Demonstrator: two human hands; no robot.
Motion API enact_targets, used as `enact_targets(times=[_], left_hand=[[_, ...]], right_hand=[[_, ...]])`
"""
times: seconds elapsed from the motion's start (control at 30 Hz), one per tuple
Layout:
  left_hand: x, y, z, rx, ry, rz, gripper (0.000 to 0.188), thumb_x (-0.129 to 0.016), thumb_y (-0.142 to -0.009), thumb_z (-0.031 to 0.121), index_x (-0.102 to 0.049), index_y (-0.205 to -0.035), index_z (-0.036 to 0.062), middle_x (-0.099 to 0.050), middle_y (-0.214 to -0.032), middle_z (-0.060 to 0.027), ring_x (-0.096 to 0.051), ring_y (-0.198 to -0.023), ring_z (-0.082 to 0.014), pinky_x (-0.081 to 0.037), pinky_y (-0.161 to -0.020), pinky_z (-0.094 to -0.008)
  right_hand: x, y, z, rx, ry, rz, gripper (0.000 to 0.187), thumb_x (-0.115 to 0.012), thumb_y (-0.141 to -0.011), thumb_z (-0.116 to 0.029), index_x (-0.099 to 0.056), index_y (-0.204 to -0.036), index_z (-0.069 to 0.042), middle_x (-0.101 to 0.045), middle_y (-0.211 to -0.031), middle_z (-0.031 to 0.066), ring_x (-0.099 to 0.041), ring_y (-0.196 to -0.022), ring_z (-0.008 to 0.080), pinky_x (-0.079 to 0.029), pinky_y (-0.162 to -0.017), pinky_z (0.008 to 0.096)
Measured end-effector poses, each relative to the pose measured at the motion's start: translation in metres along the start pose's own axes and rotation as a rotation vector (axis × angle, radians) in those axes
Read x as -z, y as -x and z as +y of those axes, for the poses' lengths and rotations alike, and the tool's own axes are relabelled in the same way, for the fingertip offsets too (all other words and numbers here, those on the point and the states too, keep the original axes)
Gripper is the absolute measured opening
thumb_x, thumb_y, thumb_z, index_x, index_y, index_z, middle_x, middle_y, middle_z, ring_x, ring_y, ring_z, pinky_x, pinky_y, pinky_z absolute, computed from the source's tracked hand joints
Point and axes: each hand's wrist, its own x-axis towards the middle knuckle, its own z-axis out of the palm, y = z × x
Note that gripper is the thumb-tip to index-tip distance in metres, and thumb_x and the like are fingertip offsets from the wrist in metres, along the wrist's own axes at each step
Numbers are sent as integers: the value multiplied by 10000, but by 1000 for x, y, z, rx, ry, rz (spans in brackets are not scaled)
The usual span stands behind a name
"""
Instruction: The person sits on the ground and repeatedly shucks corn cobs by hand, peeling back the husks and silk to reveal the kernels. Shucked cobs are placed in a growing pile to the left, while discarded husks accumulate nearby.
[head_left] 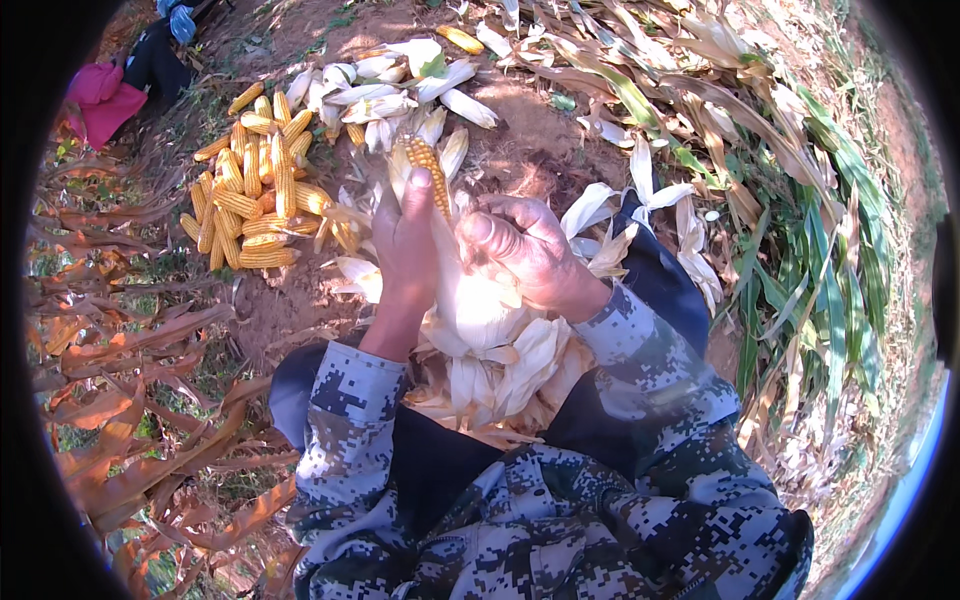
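Observation:
Between my hands an ear of corn [427,165] stands partly bare, its yellow kernels showing at the top. Pale husk [452,262] hangs down from its right side. My left hand [405,240] is wrapped round the ear, thumb up along the kernels. Close at its right, my right hand [525,248] is closed, thumb and fingers pinching the husk. Below both hands, a heap of stripped husks [510,370] lies between my legs. To the left is a pile of bare corn cobs [255,180] with yellow kernels.
Several ears still in pale husks [375,95] lie ahead, with one bare cob [460,40] beyond them. Dry and green corn stalks [820,270] line the right side. Brown dry leaves [130,400] cover the left. Pink cloth [105,100] is at the far left.

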Motion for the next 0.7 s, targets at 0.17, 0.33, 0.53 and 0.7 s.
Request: enact_targets(times=[0.17,0.33,0.53,0.7], left_hand=[[33,-39,20,67,230,184,553,-593,-1053,506,-612,-1199,-27,-664,-988,-107,-658,-844,-204,-561,-766,-365],[16,-17,17,-162,-33,167,585,-516,-1079,512,-643,-1193,-48,-609,-914,-60,-557,-817,-142,-471,-740,-348],[3,-9,11,-178,-181,156,640,-501,-1095,555,-672,-1110,-62,-633,-919,-37,-520,-847,-141,-441,-792,-331],[-6,-11,13,-143,-54,241,571,-539,-1095,498,-677,-1073,-55,-654,-924,-38,-540,-817,-130,-452,-758,-317]], right_hand=[[-29,43,14,-128,273,-759,415,-632,-1072,-405,-686,-942,-14,-677,-769,43,-632,-708,159,-498,-677,361],[-50,57,50,-2,718,-972,353,-657,-1038,-359,-683,-997,-10,-707,-764,131,-704,-723,288,-520,-692,427],[-23,46,35,-137,417,-679,319,-756,-992,-317,-671,-1044,-14,-722,-808,61,-686,-731,156,-540,-690,343],[-8,14,19,134,104,299,264,-716,-1038,-203,-621,-1180,-2,-659,-970,5,-623,-889,67,-538,-806,250]])
